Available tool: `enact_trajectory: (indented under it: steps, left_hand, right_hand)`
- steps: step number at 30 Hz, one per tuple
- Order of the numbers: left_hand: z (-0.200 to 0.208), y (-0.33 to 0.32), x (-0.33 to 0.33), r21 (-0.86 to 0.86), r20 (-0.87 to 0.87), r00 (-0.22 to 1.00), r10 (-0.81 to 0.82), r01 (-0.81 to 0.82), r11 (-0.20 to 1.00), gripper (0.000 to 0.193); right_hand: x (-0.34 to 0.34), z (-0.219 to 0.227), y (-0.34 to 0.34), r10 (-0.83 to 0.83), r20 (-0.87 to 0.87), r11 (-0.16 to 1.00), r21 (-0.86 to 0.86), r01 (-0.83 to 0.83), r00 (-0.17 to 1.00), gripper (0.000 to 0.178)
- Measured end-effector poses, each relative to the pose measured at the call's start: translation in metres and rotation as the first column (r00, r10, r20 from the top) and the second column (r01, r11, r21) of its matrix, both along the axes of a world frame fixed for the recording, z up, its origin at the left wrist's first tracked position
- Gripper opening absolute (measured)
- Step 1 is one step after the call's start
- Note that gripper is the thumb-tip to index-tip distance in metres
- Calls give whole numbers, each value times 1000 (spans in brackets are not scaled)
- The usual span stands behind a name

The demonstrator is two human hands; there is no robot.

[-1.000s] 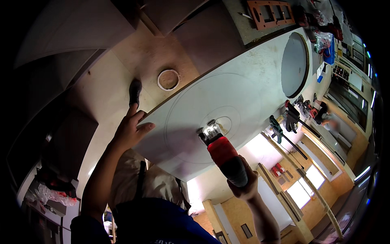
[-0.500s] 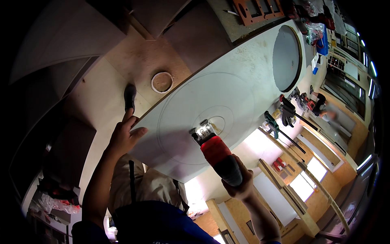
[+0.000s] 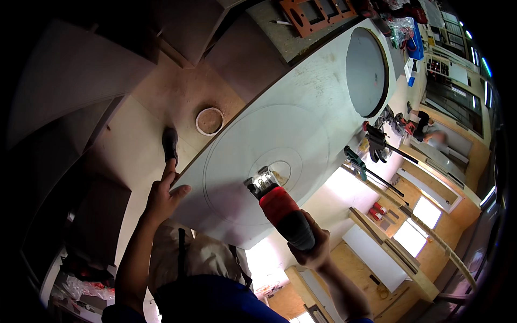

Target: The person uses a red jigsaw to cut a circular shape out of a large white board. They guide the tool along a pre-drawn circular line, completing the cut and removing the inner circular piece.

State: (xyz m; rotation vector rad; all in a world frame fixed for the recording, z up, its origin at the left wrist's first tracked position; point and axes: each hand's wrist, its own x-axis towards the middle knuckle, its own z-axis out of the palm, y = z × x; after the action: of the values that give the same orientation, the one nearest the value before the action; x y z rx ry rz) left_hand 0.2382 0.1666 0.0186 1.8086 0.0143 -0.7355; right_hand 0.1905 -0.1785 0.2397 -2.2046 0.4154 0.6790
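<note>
My right hand [image 3: 311,245] grips a red and black jigsaw [image 3: 280,205] by its rear body. The jigsaw's metal shoe, brightly lit by its lamp, rests on a pale grey board [image 3: 307,121] beside the smallest drawn circle. A tan patch shows inside that circle; I cannot tell whether it is dust or an opening. Larger pencilled rings surround it. At the board's left edge is my left hand [image 3: 161,202], its thumb over the top face and its fingers at the edge, partly hidden. The blade cannot be made out.
A large round hole [image 3: 367,72] pierces the board's far end. Green [image 3: 355,161] and black [image 3: 377,141] bar clamps sit along its right side. Below lie a cut ring [image 3: 209,121] and a shoe [image 3: 170,145]. An orange template [image 3: 315,16] lies far off; another person [image 3: 423,126] is at right.
The whole view has shifted slightly, with the board's far end lying further left. Both hands keep their places, and the jigsaw has barely moved against the small circle.
</note>
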Motion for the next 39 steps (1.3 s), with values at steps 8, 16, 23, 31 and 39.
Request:
enact_trajectory:
  steps: [8,16,23,31,39]
  left_hand:
    - [3,-5,3,-37,-67,998,15,-17,999,49]
    - [16,-3,18,57,-264,958,-108,127,990,42]
    - [8,1,13,-66,-223,972,-73,60,996,40]
    - [10,0,19,-82,-290,956,-37,14,997,33]
    - [-6,5,34,-13,-334,921,-198,206,979,34]
  right_hand:
    - [-4,1,6,-73,26,997,-37,74,997,64]
    - [-13,2,15,-205,17,977,-52,206,979,68]
    - [-18,-1,23,-288,53,955,-61,291,956,66]
    - [-25,-1,36,-400,68,911,-84,405,914,70]
    - [-30,-8,62,-615,106,780,-64,622,782,70]
